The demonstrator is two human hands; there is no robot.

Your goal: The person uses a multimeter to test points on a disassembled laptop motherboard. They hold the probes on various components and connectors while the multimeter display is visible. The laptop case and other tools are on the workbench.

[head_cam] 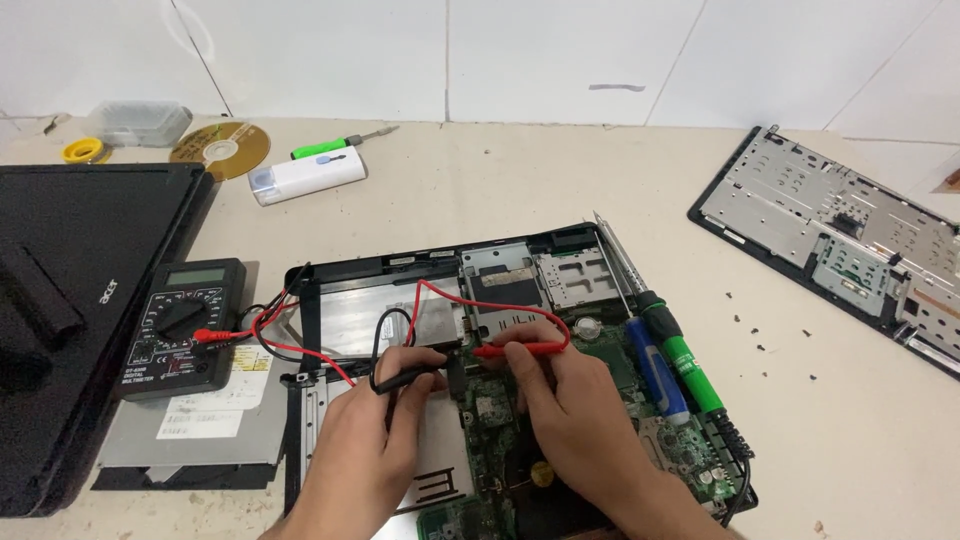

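Note:
An opened laptop base [520, 250] lies before me with its green circuit board [490, 410] exposed. My left hand [365, 450] grips a black test probe [415, 376], its tip near the board's upper left part. My right hand [570, 400] pinches a red test probe [520, 350] lying sideways just above the board. Red and black leads [275, 325] run left to a black multimeter [185, 325] with a rotary dial.
A soldering iron with a green handle [680, 350] and a blue tool [655, 370] rest on the laptop's right side. A keyboard frame [840, 235] lies far right. A closed black laptop [70, 300], a flat drive [200, 440], a disc [220, 148], a white case [308, 175] and a green screwdriver [330, 147] lie left.

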